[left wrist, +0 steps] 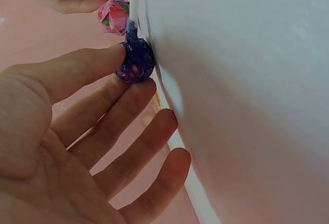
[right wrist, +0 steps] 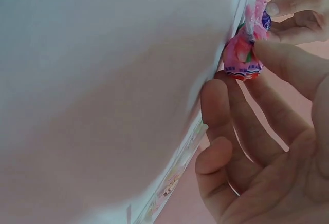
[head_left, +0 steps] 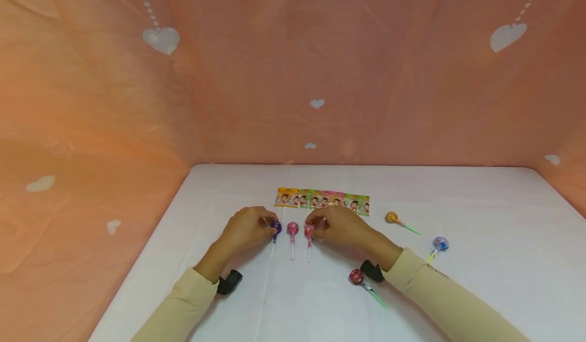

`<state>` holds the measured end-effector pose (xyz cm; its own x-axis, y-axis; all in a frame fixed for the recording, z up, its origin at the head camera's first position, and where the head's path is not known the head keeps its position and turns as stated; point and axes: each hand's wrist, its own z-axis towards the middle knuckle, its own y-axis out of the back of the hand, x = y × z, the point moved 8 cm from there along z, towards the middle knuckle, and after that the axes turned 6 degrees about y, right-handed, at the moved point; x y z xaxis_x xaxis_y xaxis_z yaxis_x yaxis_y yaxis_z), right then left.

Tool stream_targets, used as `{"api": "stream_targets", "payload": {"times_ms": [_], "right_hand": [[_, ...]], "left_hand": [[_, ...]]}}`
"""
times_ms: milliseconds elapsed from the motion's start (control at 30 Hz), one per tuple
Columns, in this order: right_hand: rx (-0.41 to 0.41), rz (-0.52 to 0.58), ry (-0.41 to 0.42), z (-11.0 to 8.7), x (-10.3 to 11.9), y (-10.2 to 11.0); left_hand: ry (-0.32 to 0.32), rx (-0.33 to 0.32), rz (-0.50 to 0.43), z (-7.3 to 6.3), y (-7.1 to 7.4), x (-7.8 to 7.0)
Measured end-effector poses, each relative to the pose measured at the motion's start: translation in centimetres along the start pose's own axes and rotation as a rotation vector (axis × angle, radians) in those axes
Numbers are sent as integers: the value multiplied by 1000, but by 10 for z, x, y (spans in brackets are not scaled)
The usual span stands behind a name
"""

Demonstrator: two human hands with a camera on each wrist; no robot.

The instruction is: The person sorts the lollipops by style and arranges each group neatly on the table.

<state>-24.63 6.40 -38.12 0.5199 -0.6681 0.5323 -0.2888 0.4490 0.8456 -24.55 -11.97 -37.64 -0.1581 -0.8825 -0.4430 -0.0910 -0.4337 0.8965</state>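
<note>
My left hand [head_left: 247, 228] pinches the dark purple wrapped head of a lollipop [head_left: 276, 226] between thumb and fingertips, its white stick pointing toward me. In the left wrist view this purple lollipop [left wrist: 136, 62] sits at the thumb tip, other fingers spread. To the right, my right hand [head_left: 342, 226] holds a pink lollipop [head_left: 309, 232] by its head in the same way; the right wrist view shows its pink wrapper [right wrist: 241, 57] at the thumb and fingers. Between the hands a second pink lollipop [head_left: 292, 228] lies on the white table [head_left: 293, 301].
Behind the hands lies a row of colourful printed packets [head_left: 316, 197], with white sticks below it. To the right are a yellow lollipop [head_left: 391, 217] and a blue one [head_left: 441, 244]. A dark red lollipop [head_left: 356, 277] lies near my right wrist. Pink cloth [head_left: 293, 67] stands behind the table.
</note>
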Motion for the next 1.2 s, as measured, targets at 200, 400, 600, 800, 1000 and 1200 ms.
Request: {"api": "stream_targets", "payload": {"times_ms": [200, 400, 600, 800, 1000, 1200], "right_hand": [[-3, -21, 1, -1, 2, -1], [-14, -13, 0, 0, 2, -1], [-22, -22, 0, 2, 3, -1], [-29, -31, -3, 2, 4, 0], [-17, -44, -16, -2, 6, 7], [-27, -40, -24, -14, 8, 31]], "left_hand": [[-4, 0, 4, -1, 0, 0], [-5, 0, 5, -1, 1, 0], [2, 11, -3, 0, 1, -2], [0, 11, 5, 1, 0, -2], [10, 15, 5, 1, 0, -1], [5, 13, 5, 0, 0, -1]]}}
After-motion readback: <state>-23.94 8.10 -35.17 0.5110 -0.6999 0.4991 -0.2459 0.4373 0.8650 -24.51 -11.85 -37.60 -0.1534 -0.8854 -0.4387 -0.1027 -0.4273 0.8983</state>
